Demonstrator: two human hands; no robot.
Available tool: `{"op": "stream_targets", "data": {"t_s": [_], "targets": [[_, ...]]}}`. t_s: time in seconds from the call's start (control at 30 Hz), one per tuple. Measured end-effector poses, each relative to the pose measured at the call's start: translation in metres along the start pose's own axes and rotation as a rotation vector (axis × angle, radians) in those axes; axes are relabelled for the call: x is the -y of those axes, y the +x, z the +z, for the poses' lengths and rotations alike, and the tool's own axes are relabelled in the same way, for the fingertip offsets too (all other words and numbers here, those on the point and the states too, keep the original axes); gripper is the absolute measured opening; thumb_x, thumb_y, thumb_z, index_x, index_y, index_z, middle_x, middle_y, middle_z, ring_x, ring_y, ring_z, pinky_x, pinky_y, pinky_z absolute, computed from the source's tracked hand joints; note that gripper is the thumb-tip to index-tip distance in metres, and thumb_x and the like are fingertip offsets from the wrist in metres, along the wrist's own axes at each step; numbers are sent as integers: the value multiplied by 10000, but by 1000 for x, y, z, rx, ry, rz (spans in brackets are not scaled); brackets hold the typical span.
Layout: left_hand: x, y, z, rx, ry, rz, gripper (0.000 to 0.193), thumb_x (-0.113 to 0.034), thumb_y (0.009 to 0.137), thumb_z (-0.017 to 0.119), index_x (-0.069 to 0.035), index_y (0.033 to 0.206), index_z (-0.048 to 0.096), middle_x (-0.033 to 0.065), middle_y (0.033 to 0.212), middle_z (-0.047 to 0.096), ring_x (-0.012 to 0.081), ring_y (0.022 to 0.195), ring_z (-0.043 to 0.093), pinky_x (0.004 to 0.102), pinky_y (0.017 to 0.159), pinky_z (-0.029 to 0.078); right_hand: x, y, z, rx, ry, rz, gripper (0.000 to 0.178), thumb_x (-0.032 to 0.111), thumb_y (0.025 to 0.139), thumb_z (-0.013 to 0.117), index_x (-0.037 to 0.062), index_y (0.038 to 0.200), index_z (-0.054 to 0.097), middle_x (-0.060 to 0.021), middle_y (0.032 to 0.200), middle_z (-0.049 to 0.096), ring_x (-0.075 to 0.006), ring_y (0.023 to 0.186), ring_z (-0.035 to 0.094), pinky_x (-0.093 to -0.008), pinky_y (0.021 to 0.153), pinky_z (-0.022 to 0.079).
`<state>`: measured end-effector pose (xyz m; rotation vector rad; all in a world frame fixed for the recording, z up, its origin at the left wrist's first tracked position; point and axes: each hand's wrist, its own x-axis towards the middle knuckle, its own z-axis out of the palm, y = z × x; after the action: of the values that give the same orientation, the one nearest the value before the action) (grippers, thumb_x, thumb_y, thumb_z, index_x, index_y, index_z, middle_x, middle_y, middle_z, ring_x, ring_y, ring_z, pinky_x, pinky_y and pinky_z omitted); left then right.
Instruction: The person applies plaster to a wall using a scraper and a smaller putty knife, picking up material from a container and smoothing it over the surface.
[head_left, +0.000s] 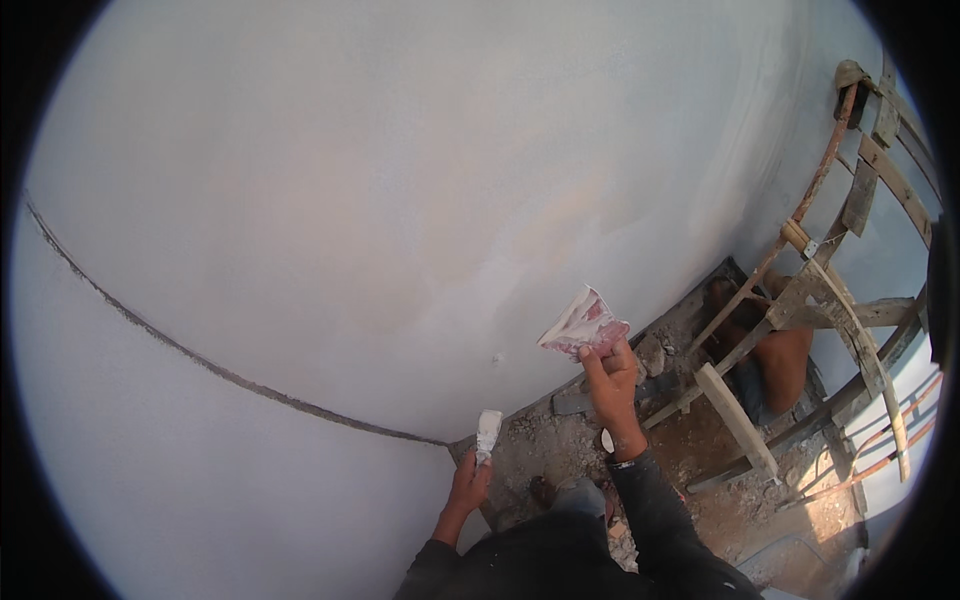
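Observation:
My right hand is raised before the pale wall, its fingers closed on a reddish spreader. White putty is smeared over the spreader's broad face, and its wide edge points up and left toward the wall. Lower and to the left, my left hand grips a putty knife by its handle, which the fingers mostly hide. That knife's blade points upward and is coated in white putty. Whether the spreader touches the wall, I cannot tell.
A rough wooden scaffold stands at the right. Behind its lower part is a rounded orange-brown object, partly hidden. Rubble and dust cover the floor. A dark groove marks the wall corner at left.

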<state>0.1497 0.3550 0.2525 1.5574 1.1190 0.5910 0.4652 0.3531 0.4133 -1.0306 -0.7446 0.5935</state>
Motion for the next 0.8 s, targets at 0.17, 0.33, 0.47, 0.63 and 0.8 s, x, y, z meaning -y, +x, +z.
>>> {"op": "stream_targets", "data": {"t_s": [0.17, 0.33, 0.47, 0.63, 0.8], "targets": [[-91, -2, -9, 51, -178, -7, 242, -271, 1099, 573, -61, 1214, 602, 6, 819, 590, 92, 648, 549, 308, 600, 461, 19, -9, -7, 202, -288, -36, 202, 53, 1046, 681, -3, 1238, 707, -57, 1136, 733, -148, 1017, 673, -340, 901, 537], [-128, -4, -16, 85, -127, 135, 239, -282, 1108, 567, -57, 1185, 592, -1, 780, 579, 69, 608, 523, 279, 555, 442, 35, -5, 3, 421, -387, -234, 233, -33, 988, 686, 14, 1208, 746, -153, 1108, 771, -256, 995, 726, -359, 877, 559], [-137, -7, -20, 65, -89, 219, 230, -279, 1107, 567, -59, 1166, 602, -8, 785, 579, 65, 614, 523, 276, 568, 437, 40, -5, 10, 524, -366, -211, 286, -72, 954, 694, 17, 1220, 752, -189, 1134, 783, -295, 1007, 735, -380, 865, 575], [-141, -9, -20, 91, -116, 211, 219, -280, 1105, 570, -68, 1153, 601, -17, 804, 585, 61, 617, 522, 273, 571, 435, 31, -7, 9, 557, -378, -251, 317, -86, 944, 682, 20, 1235, 753, -190, 1131, 781, -307, 1012, 738, -395, 849, 585], [-156, -13, -22, 94, -149, 185, 221, -291, 1103, 574, -76, 1142, 601, -20, 806, 583, 58, 619, 522, 273, 572, 436, 28, -10, 7, 582, -361, -225, 389, -126, 930, 627, 34, 1257, 764, -154, 1228, 788, -273, 1067, 731, -394, 922, 579]]}}
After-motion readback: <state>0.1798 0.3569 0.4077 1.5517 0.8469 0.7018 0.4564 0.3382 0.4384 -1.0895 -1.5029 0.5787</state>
